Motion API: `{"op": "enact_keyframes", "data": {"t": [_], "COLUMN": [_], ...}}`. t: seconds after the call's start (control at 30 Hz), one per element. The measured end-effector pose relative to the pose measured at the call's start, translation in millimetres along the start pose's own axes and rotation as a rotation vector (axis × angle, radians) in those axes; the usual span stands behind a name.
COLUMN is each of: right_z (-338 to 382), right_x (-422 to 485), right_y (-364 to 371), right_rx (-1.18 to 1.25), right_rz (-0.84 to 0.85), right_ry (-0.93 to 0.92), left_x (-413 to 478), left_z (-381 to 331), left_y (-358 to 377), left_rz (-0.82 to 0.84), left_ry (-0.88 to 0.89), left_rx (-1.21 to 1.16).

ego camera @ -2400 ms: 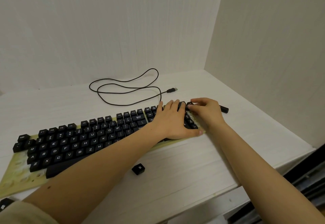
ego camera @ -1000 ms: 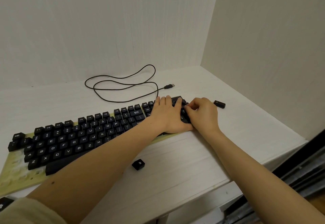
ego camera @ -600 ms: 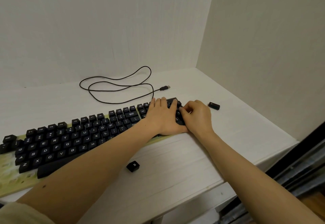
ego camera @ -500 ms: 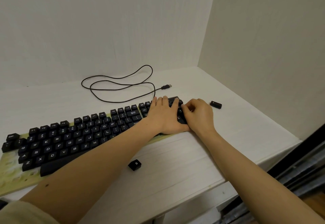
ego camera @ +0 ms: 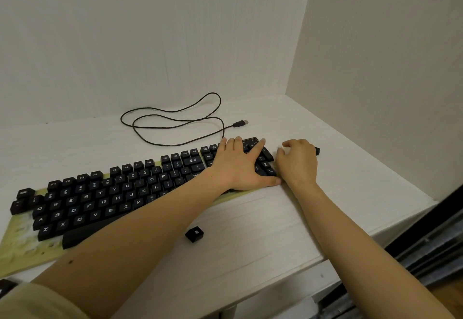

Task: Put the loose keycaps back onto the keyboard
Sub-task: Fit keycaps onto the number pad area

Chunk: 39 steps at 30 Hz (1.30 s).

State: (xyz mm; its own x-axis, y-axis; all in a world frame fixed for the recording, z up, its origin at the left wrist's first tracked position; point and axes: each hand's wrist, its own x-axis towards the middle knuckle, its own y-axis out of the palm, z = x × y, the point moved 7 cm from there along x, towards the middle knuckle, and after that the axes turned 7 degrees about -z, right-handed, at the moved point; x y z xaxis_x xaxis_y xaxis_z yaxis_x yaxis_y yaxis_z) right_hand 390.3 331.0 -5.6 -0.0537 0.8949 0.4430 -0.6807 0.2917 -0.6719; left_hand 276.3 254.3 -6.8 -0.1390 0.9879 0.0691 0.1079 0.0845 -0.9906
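A black keyboard point(ego camera: 120, 193) on a yellow-green base lies across the white desk, with bare switch slots at its lower-left corner point(ego camera: 22, 243). My left hand point(ego camera: 238, 166) lies flat on the keyboard's right end, fingers spread, holding nothing. Just off that end, my right hand point(ego camera: 297, 162) hovers over the desk with loosely curled fingers. A long black loose keycap point(ego camera: 317, 150) pokes out from behind it, partly hidden. A square loose keycap with a Windows logo point(ego camera: 194, 234) lies on the desk in front of the keyboard.
The keyboard's black cable point(ego camera: 175, 128) loops behind it, ending in a USB plug point(ego camera: 240, 123). Another dark keycap point(ego camera: 5, 287) shows at the lower-left frame edge. Walls close the desk at the back and right; the desk's front edge point(ego camera: 288, 271) is near.
My right hand has left the keyboard's right-end keys and moved right, over the long keycap. The left hand stays flat on the keyboard.
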Motion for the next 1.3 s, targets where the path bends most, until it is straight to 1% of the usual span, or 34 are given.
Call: {"op": "enact_keyframes", "data": {"t": [0.17, 0.3, 0.37, 0.47, 0.6, 0.7, 0.77, 0.83, 0.9, 0.97, 1.07, 1.23, 1.3], "right_z": [-11, -22, -25, -24, -14, -7, -3, 4, 13, 21, 25, 32, 36], "right_x": [6, 10, 11, 10, 6, 4, 3, 0, -3, -6, -9, -13, -14], "right_y": [3, 10, 15, 16, 10, 6, 5, 4, 0, -4, -6, -10, -11], "right_rx": [-0.195, -0.317, -0.297, -0.204, -0.153, -0.059, -0.012, 0.048, 0.156, 0.297, 0.446, 0.444, 0.43], "right_rz": [0.037, 0.107, 0.14, 0.144, 0.123, 0.113, 0.109, 0.097, 0.059, 0.03, 0.044, 0.028, 0.012], "right_ry": [-0.015, 0.08, 0.109, 0.109, 0.051, 0.034, 0.016, -0.038, -0.083, -0.09, -0.06, -0.107, -0.141], "left_x": [1, 1, 0, 0, 0, -1, 0, 6, 14, 19, 19, 18, 18], "left_z": [0, 1, 1, 0, 0, 0, 2, 3, 3, 2, 3, 17, 20], "left_y": [1, 2, 2, 2, 1, 1, -1, -6, -17, -27, -30, -32, -33], "left_rz": [0.009, 0.02, 0.021, 0.022, 0.023, 0.047, 0.086, 0.08, -0.025, -0.152, -0.223, -0.276, -0.312], "left_ry": [0.007, 0.005, 0.004, 0.006, 0.003, -0.006, -0.047, -0.098, -0.104, -0.066, -0.083, -0.247, -0.265], "left_rx": [0.012, 0.018, 0.018, 0.021, 0.013, -0.011, -0.096, -0.239, -0.341, -0.435, -0.626, -0.918, -0.948]}}
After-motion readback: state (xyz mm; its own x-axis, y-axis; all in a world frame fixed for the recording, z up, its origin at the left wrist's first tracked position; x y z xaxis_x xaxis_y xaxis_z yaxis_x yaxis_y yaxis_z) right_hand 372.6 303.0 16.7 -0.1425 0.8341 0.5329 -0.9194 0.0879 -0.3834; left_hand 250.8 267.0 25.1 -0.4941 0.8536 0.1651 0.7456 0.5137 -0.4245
